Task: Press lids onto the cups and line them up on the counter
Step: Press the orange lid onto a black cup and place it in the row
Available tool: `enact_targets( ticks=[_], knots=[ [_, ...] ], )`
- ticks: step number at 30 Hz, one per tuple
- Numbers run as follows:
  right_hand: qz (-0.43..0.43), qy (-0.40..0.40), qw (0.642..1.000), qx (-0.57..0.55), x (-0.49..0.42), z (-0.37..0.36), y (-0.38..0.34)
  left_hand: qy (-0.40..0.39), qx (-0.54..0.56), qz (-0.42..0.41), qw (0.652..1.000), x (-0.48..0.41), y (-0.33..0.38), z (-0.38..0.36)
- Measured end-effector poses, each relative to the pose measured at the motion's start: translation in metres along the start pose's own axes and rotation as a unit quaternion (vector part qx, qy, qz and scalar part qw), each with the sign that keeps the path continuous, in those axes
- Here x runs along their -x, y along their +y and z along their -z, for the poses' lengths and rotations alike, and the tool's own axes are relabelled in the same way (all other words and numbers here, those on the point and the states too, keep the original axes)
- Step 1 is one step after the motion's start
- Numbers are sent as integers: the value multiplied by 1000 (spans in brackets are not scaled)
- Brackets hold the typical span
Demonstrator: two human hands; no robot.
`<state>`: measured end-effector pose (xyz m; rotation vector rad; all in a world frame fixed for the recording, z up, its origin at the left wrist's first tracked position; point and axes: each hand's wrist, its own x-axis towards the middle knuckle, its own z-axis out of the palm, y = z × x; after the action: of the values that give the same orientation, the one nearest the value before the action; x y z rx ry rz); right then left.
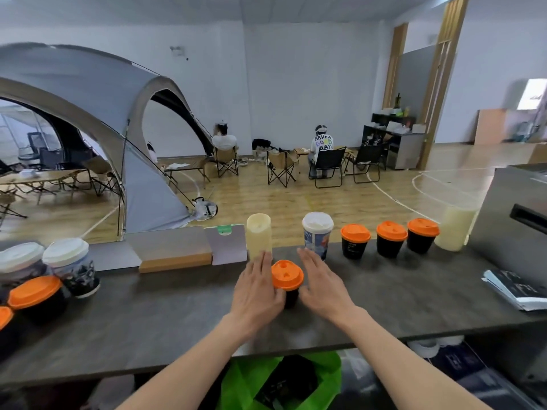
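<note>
Far beyond your fingers you had a grey dome tent, folding chairs on a wooden floor, and white walls.

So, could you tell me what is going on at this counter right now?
A person's left hand and right hand, fingers straight, flank a black cup whose orange lid is already on. Three matching lidded cups stand in a row along the far edge of the counter, to the right.

The desk carries six black cups with six orange lids, one cut off at the left edge, three printed cups with three white lids, and two tall pale cups; beyond are three seated people and one tent.
</note>
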<state>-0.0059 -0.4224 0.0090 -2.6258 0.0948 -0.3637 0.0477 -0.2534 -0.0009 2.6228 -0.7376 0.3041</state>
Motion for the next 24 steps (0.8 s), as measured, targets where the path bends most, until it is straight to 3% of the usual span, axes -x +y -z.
enact_targets(
  ticks=[4,6,14,20,24],
  knots=[
    [39,-111,990,75,-8,-11,-4,-110,-73,1,991,-3,13,-5],
    [52,-127,986,98,-6,-20,-2,-142,-88,11,986,-2,14,-10],
    [24,-123,988,84,-5,-19,-7,-164,-101,-1,981,-5,12,-2],
    [2,9,985,175,12,-19,-30,-174,-125,1,977,-21,2,14],
    [18,-21,986,162,-3,-16,-22,-169,-119,-25,978,-7,11,14]
  ],
)
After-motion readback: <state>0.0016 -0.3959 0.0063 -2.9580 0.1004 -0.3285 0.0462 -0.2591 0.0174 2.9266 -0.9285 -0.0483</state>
